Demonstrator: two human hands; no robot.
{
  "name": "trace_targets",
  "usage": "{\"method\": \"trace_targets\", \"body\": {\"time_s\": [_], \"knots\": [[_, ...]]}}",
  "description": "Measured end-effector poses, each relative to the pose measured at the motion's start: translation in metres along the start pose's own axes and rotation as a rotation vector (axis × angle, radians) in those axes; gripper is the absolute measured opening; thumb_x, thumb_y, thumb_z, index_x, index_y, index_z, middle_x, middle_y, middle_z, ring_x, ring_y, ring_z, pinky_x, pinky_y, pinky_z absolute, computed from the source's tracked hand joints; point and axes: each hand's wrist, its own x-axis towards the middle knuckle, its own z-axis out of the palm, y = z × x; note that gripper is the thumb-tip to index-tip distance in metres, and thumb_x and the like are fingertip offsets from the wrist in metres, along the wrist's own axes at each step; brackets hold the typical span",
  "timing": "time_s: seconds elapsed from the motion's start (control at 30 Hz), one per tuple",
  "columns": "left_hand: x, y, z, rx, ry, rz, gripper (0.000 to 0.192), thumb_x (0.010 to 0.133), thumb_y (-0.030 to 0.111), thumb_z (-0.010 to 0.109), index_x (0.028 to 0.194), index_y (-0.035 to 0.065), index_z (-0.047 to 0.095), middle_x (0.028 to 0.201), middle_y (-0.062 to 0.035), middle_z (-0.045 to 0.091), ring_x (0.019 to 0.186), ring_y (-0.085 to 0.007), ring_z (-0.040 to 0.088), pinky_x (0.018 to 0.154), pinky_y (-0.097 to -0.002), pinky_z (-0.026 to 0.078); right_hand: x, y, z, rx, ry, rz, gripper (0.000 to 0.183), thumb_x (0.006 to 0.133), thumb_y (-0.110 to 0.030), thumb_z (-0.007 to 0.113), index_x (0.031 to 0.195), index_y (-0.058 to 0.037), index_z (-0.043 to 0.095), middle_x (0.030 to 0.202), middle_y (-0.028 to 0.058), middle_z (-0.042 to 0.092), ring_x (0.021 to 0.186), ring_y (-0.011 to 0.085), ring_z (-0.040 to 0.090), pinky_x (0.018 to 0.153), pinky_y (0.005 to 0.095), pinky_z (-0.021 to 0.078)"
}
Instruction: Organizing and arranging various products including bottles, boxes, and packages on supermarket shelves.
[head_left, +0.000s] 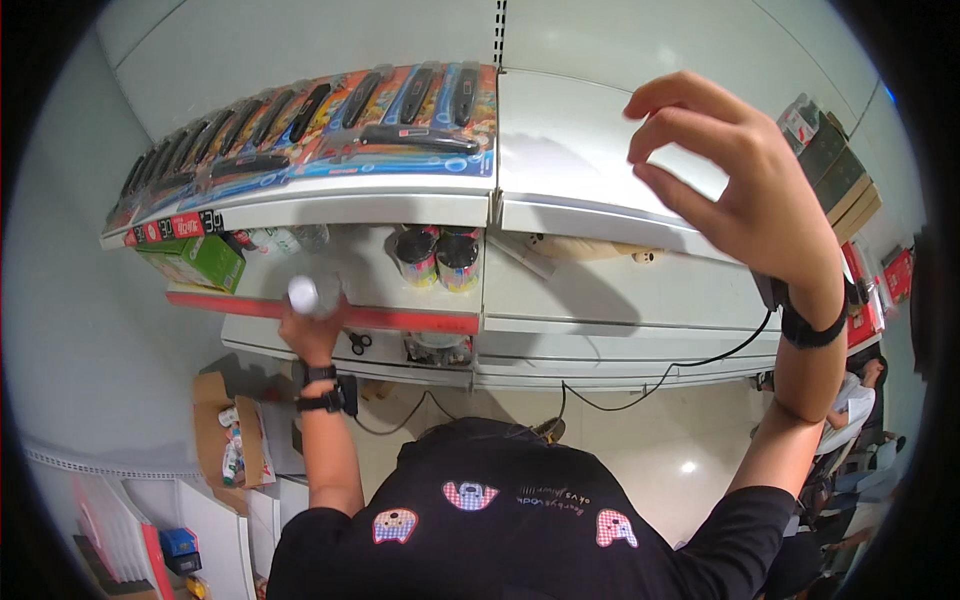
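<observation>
My left hand (313, 331) grips a clear container with a white round cap (303, 292). Blurred, the container is at the front of the middle shelf (360, 281), just above its red edge strip. A green box (196, 262) stands left of it, and behind are several clear bottles (289, 238). To its right are several dark-topped cans (436, 259). My right hand (720, 165) is raised before the upper right shelf (555, 112), its fingers curled and apart from the thumb, with nothing between them.
Blister-packed black-handled tools (360, 112) cover the upper left shelf. Black scissors (361, 343) lie on the shelf below. Black cables (607, 406) run from both wrists. A cardboard box (214, 420) with bottles stands at lower left. Dark boxes (832, 169) are at far right; people sit beyond.
</observation>
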Motion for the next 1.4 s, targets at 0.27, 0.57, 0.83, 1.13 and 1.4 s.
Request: {"method": "trace_targets", "body": {"time_s": [0.27, 0.57, 0.83, 1.13, 1.4], "knots": [[-0.001, 0.110, -0.070, -0.026, -0.057, 0.335, 0.048, 0.062, 0.047, 0.083, 0.077, 0.0093, 0.057, 0.067, -0.0081, 0.046, 0.053, -0.0320, 0.053, 0.048, -0.0421, 0.042, -0.014, -0.026, 0.015, 0.296, -0.069, -0.124, 0.043, 0.080, -0.027, 0.082, 0.111, -0.0027, 0.065, 0.086, 0.0065, 0.063, 0.073, 0.0235, 0.065, 0.063, 0.0336, 0.0540], [0.008, 0.307, -0.036, -0.490, 0.035, 0.536, 0.029, 0.074, 0.021, 0.076, 0.065, 0.0074, 0.051, 0.059, -0.0056, 0.039, 0.046, -0.0235, 0.042, 0.042, -0.0352, 0.035, -0.084, -0.041, 0.018, -0.273, -0.017, -0.260, 0.040, 0.092, -0.041, 0.067, 0.107, -0.0045, 0.062, 0.060, -0.0026, 0.035, 0.044, 0.0089, 0.040, 0.038, 0.0248, 0.0299], [-0.002, 0.414, 0.009, -0.825, -0.317, 0.535, 0.057, 0.065, 0.047, 0.091, 0.084, 0.0043, 0.058, 0.068, -0.0059, 0.050, 0.050, -0.0236, 0.052, 0.045, -0.0346, 0.042, -0.146, 0.051, -0.046, 0.073, -0.166, 0.055, 0.031, 0.084, -0.023, 0.078, 0.086, -0.0037, 0.054, 0.067, 0.0058, 0.055, 0.057, 0.0190, 0.062, 0.047, 0.0333, 0.0476], [-0.087, 0.428, 0.076, -0.768, -0.762, 0.603, 0.018, 0.080, 0.022, 0.080, 0.080, 0.0077, 0.070, 0.073, -0.0046, 0.064, 0.066, -0.0247, 0.064, 0.058, -0.0348, 0.051, -0.270, 0.234, -0.233, -0.118, -0.114, 0.378, 0.062, 0.094, -0.053, 0.068, 0.129, -0.0026, 0.057, 0.101, 0.0075, 0.063, 0.086, 0.0132, 0.060, 0.073, 0.0270, 0.0506], [-0.136, 0.395, 0.100, -0.347, -0.961, 0.400, 0.068, 0.082, 0.037, 0.081, 0.127, -0.0070, 0.055, 0.133, -0.0267, 0.052, 0.128, -0.0442, 0.047, 0.107, -0.0536, 0.039, -0.253, 0.371, -0.248, -0.358, -0.334, 0.501, 0.031, 0.099, -0.033, 0.062, 0.099, -0.0028, 0.067, 0.078, 0.0035, 0.057, 0.067, 0.0120, 0.054, 0.059, 0.0277, 0.0457]]}}
